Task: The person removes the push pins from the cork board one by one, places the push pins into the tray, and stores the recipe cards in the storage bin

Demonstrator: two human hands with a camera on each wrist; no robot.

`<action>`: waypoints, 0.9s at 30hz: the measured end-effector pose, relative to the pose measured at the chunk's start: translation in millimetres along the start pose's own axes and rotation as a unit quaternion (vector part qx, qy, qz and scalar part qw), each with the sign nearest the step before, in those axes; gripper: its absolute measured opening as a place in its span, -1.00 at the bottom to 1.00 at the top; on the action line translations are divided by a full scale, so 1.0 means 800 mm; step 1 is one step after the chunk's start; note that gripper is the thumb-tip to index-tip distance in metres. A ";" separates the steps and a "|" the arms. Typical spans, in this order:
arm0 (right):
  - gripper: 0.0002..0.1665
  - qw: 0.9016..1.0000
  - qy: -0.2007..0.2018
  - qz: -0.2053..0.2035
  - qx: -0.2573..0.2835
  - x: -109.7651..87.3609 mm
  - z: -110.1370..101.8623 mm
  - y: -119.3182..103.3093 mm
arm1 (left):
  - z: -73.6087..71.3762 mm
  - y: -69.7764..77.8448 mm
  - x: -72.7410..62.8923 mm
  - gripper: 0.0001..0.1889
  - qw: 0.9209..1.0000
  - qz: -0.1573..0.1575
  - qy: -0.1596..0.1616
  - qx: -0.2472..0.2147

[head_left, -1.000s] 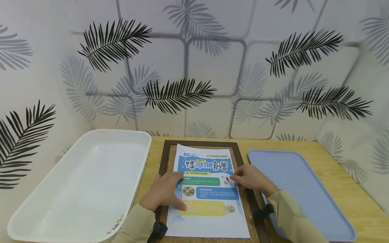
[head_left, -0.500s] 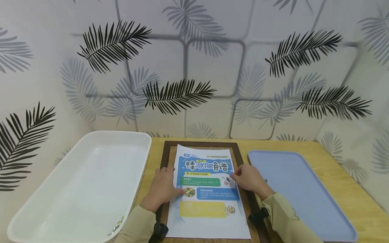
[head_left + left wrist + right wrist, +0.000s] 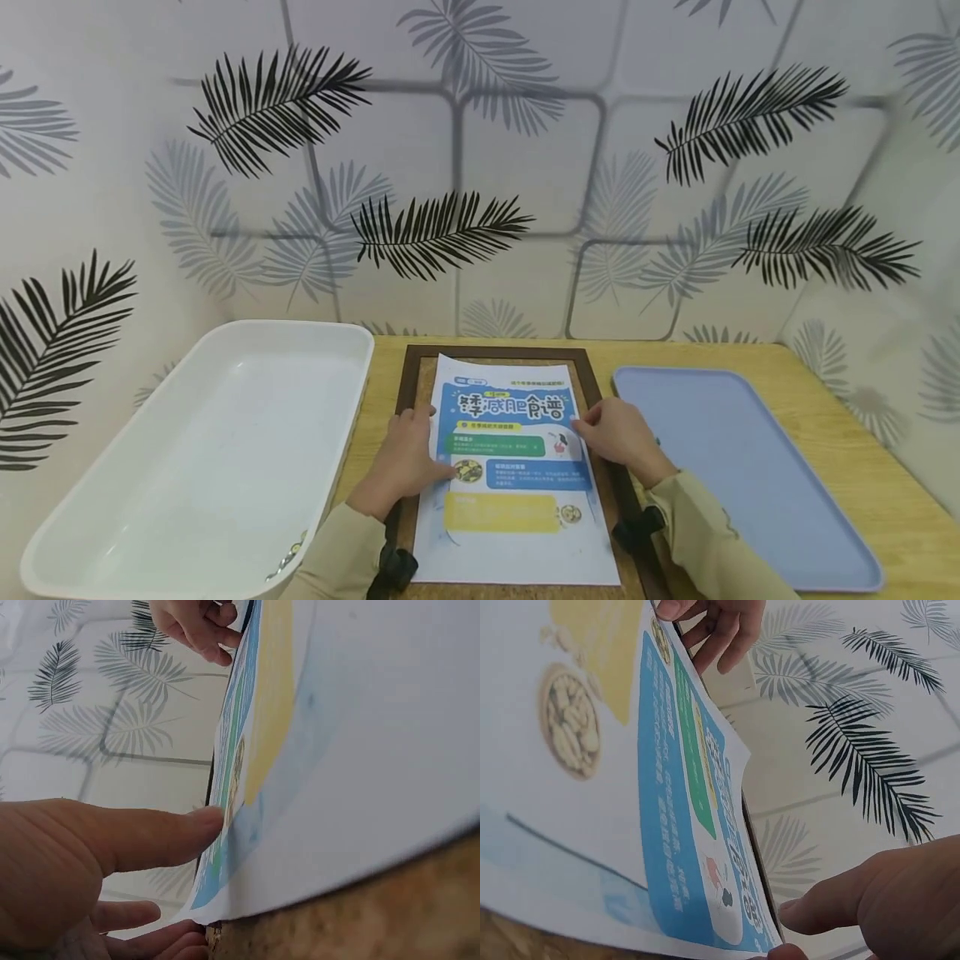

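Observation:
A printed paper poster (image 3: 517, 554), white with blue, green and yellow blocks, lies on a corkboard (image 3: 480, 592) with a dark brown frame. My left hand (image 3: 402, 457) is at the poster's left edge. Its straight thumb touches the print, while the other fingers reach past the edge; the left wrist view shows the thumb (image 3: 169, 838) extended. On the opposite edge, my right hand (image 3: 624, 437) pinches the poster's side between thumb and bent fingers. In the right wrist view the poster (image 3: 525, 847) bows up slightly, and part of the right fingertips is cut off.
To the left stands a large white tub (image 3: 225, 467) with raised walls. A shallow light-blue tray (image 3: 735, 467) lies on the right of the wooden table (image 3: 757, 358). Behind the table rises a leaf-patterned wall (image 3: 517, 167).
My left hand has drawn back from over the print to the poster's left edge, uncovering its text. My right hand has slid slightly up the right edge.

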State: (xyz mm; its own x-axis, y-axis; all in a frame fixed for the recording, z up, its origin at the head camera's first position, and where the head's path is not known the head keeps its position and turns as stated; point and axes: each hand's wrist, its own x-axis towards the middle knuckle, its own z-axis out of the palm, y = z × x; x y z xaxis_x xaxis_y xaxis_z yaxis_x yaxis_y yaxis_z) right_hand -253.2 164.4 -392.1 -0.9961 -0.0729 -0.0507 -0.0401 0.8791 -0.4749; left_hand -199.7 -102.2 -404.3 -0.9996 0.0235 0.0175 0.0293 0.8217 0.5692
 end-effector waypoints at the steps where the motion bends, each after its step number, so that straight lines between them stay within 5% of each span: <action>1: -0.65 1.000 0.000 0.003 0.009 0.001 0.001 0.001 | 0.000 -0.001 0.001 -0.16 1.000 -0.002 0.000 -0.011; 9: -0.61 0.996 -0.015 0.008 0.093 0.000 0.008 0.013 | -0.002 -0.005 0.002 -0.42 0.995 -0.034 0.013 -0.089; 20: -0.75 0.993 -0.057 -0.056 0.086 -0.021 0.011 0.015 | -0.009 -0.002 -0.001 -0.81 0.998 -0.049 0.004 -0.036; 27: -0.83 0.991 -0.027 -0.072 0.111 -0.023 0.016 0.015 | -0.010 -0.002 -0.001 -0.84 0.998 -0.052 0.011 -0.020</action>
State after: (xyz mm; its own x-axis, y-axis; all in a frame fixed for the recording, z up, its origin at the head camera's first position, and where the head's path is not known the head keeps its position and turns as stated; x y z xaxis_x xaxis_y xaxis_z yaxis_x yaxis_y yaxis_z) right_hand -234.5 170.4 -407.8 -0.9752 -0.2209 -0.0118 -0.1580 0.7326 -0.6620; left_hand -198.6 -108.2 -398.3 -0.9970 -0.0731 -0.0251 -0.0735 0.7951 0.6020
